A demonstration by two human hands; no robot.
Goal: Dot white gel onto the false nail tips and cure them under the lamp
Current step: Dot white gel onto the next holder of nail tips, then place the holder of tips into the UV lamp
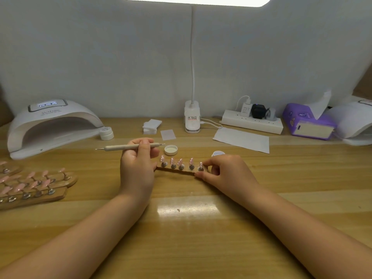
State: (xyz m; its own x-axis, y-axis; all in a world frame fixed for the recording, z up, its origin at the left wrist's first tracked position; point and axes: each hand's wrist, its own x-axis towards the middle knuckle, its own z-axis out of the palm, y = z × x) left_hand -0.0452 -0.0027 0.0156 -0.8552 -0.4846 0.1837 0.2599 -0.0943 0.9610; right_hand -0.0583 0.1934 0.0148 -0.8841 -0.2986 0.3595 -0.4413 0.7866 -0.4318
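Observation:
A wooden strip [177, 171] with several pink false nail tips [180, 162] standing on metal pegs lies at the table's middle. My left hand [136, 164] holds a dotting tool [128, 147] level above the table and touches the strip's left end. My right hand [225, 171] pinches the strip's right end between thumb and forefinger. An open white gel pot [218, 153] sits just behind my right hand, and its lid [171, 150] lies behind the strip. The white curing lamp [52, 125] stands at the far left, its mouth facing me.
More wooden strips with pink tips [34, 186] lie at the left edge. A closed gel jar [106, 133] sits by the lamp. Wipe pads [152, 125], a clip-on desk lamp [192, 117], paper sheet [241, 139], power strip [251, 121], purple tissue pack [308, 121] and a second lamp [356, 125] line the back.

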